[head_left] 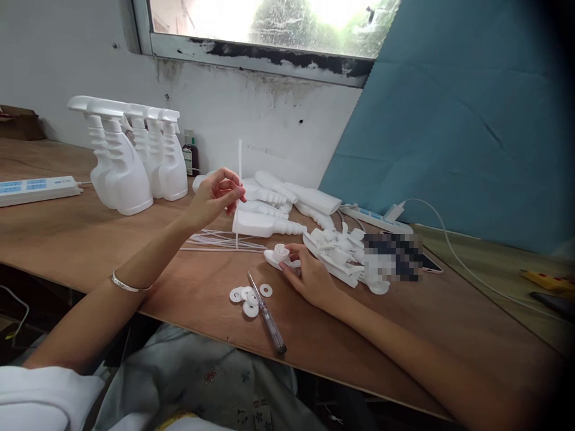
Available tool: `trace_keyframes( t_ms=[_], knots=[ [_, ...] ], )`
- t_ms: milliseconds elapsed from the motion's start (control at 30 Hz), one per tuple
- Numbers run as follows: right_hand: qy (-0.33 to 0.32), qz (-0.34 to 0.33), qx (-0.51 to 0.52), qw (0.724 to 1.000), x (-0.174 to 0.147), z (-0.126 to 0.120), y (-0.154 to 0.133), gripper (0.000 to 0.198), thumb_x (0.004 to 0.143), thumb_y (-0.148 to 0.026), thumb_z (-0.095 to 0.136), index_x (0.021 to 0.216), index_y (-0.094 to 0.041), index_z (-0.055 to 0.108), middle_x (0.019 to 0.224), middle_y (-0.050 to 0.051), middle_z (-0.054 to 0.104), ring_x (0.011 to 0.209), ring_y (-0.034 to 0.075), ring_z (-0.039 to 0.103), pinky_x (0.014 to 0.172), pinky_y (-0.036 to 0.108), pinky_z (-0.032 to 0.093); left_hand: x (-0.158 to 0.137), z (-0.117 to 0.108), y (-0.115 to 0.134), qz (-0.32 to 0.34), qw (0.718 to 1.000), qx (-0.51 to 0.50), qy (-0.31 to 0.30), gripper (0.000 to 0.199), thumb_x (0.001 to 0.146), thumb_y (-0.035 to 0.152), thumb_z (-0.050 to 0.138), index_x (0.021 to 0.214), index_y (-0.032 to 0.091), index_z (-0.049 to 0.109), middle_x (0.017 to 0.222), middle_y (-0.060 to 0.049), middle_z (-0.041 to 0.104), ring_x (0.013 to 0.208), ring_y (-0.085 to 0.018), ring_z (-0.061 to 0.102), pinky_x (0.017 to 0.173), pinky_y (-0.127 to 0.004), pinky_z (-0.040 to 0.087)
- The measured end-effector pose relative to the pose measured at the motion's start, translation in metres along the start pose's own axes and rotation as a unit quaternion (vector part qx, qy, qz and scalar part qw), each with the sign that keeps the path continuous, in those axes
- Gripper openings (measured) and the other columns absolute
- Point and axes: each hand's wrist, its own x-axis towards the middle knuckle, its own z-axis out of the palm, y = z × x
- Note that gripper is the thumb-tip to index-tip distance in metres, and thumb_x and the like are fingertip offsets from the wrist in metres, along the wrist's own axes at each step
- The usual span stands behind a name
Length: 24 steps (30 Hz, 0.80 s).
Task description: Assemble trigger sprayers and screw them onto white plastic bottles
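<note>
Pinches a thin white tube close to upright in the left hand, thumb against fingers, beyond the screwdriver and a little to its left. Cannot tell from here whether the tube's lower end touches the loose tubes behind it. Grasps a white plastic piece, open round collar facing up, between thumb and fingers of the right hand, just beyond the screwdriver's tip and to its right.

Has white washers clustered beside the screwdriver's shaft, mostly on its left, with one lying apart on its right. Has a pile of white plastic parts well to the right of the screwdriver and farther back, next to a blurred-out patch. Has white bottles lying heaped far behind the screwdriver, past the loose tubes. Has white spray bottles standing upright in a group, far behind the screwdriver and well to its left, near a dark bottle
</note>
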Motion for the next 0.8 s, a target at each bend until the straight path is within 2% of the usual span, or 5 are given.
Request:
trace_keyframes(
  t_ms=[200,367,533,633,800],
  knots=[
    [-0.002,0.002,0.008,1.000,0.000,0.001,0.000,0.027,0.085,-0.030,0.046,0.108,-0.019,0.038,0.091,0.009,0.060,0.080,0.021,0.063,0.061,0.032,0.051,-0.003,0.010,-0.016,-0.052,0.996,-0.032,-0.061,0.028,0.073,0.033,0.063,0.081,0.013,0.046,0.068,-0.001,0.058,0.050,-0.008,0.055,0.046,-0.021,0.046],
    [-0.013,0.004,0.012,1.000,0.000,0.001,0.000,0.028,0.085,-0.029,0.046,0.109,-0.018,0.038,0.094,0.009,0.059,0.083,0.021,0.061,0.062,0.031,0.051,-0.005,0.010,-0.027,-0.111,0.986,-0.011,-0.124,0.022,0.072,0.026,0.064,0.080,0.013,0.048,0.069,0.000,0.057,0.055,-0.009,0.057,0.052,-0.023,0.049],
    [-0.015,0.003,0.017,1.000,0.000,0.000,0.000,0.027,0.085,-0.029,0.046,0.109,-0.018,0.038,0.096,0.009,0.059,0.084,0.021,0.061,0.062,0.031,0.051,-0.009,0.008,-0.031,-0.180,0.949,0.017,-0.257,0.017,0.071,0.022,0.063,0.074,0.013,0.049,0.075,-0.002,0.059,0.058,-0.009,0.058,0.057,-0.025,0.050],
    [-0.014,0.000,0.018,1.000,0.000,0.000,0.000,0.027,0.085,-0.029,0.045,0.109,-0.019,0.038,0.095,0.009,0.059,0.083,0.021,0.062,0.062,0.032,0.051,-0.012,0.008,-0.031,-0.197,0.923,0.045,-0.327,0.013,0.072,0.022,0.060,0.075,0.013,0.051,0.074,-0.002,0.059,0.061,-0.010,0.057,0.058,-0.024,0.048],
    [-0.013,-0.002,0.019,1.000,0.000,0.000,0.000,0.028,0.085,-0.028,0.046,0.110,-0.019,0.037,0.095,0.009,0.059,0.082,0.021,0.062,0.061,0.032,0.051,-0.015,0.011,-0.037,-0.215,0.907,0.073,-0.356,0.014,0.072,0.022,0.060,0.079,0.012,0.054,0.069,0.000,0.057,0.059,-0.009,0.055,0.055,-0.022,0.046]
  ],
)
